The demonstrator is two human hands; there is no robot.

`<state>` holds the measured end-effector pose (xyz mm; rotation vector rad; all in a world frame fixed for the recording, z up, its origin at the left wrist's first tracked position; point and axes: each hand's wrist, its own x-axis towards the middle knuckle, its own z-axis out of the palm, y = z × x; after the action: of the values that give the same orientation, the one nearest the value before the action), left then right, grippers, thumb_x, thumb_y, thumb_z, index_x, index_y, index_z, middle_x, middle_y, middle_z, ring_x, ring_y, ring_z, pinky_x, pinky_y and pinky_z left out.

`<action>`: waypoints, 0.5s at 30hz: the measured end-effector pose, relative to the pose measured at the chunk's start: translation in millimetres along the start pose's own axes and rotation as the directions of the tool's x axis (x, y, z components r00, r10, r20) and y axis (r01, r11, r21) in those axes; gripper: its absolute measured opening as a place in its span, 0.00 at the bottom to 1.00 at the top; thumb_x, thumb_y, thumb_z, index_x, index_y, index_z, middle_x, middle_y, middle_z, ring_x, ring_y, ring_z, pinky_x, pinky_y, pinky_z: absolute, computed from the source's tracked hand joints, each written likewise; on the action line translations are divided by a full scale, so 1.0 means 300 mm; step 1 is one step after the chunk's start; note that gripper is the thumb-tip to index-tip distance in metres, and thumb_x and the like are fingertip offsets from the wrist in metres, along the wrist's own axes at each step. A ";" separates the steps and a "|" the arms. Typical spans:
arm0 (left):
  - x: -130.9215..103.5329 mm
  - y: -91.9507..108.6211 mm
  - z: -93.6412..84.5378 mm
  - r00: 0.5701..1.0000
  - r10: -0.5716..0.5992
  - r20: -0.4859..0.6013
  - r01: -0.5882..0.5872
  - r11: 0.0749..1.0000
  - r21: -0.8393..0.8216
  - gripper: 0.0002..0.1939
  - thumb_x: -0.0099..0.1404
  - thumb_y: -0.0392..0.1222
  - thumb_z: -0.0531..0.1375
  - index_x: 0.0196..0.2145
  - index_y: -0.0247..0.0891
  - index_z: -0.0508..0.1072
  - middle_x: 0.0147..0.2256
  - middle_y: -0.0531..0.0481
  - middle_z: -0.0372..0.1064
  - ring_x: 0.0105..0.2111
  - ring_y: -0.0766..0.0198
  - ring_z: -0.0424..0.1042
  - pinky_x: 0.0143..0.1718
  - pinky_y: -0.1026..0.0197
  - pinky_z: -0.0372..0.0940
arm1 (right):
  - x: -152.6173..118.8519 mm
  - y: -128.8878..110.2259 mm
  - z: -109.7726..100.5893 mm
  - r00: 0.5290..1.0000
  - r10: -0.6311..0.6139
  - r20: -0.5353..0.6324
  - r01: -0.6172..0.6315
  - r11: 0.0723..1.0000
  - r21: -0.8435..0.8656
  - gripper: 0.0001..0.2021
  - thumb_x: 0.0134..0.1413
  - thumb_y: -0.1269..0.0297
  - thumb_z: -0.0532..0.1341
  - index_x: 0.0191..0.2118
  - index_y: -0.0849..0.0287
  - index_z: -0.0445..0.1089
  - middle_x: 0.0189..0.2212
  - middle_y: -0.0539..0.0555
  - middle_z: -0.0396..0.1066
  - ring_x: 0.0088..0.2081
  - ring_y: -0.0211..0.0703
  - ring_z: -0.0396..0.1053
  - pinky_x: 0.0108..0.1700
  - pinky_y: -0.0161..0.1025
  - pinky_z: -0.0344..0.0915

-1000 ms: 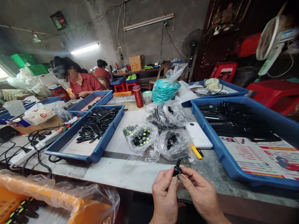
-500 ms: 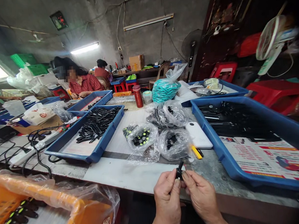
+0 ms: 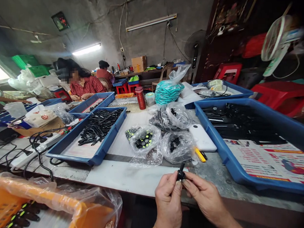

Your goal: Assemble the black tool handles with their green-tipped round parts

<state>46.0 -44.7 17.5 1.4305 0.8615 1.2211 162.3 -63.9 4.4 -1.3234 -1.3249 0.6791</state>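
Between the fingertips of both hands is a small black plastic part (image 3: 181, 174) with a short stem pointing up. My left hand (image 3: 169, 198) pinches it from the left side. From the right, my right hand (image 3: 203, 194) grips its lower side with thumb and fingers. Both hands are just off the table's front edge. Beyond them stands an open plastic bag of small black parts (image 3: 174, 144). Left of that is a bag of black and yellow-green pieces (image 3: 143, 140). A yellow-handled cutter (image 3: 200, 154) lies close by on the table.
Blue trays of black parts flank the work area: the left tray (image 3: 93, 160) and the right tray (image 3: 236, 172). An orange crate (image 3: 78, 213) is at the lower left. Behind the bags stand a red bottle (image 3: 140, 98) and a bag of teal pieces (image 3: 168, 91). A co-worker (image 3: 86, 86) sits across.
The black part has turned slightly between my fingers, showing more of its rounded body. My right hand's fingers have shifted a little lower on it.
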 end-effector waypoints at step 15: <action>-0.004 -0.002 0.004 1.000 0.005 0.022 -0.006 1.000 0.030 0.13 0.61 0.40 0.53 0.41 0.38 0.72 0.34 0.45 0.67 0.35 0.62 0.67 0.37 0.63 0.63 | -0.005 -0.005 0.002 0.995 -0.076 -0.061 0.069 0.991 -0.116 0.13 0.53 0.59 0.54 0.34 0.61 0.72 0.27 0.55 0.72 0.28 0.44 0.69 0.29 0.32 0.66</action>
<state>46.9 -46.1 16.6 1.4687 0.8653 1.1991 161.1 -65.5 5.1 -1.3702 -1.3691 0.5127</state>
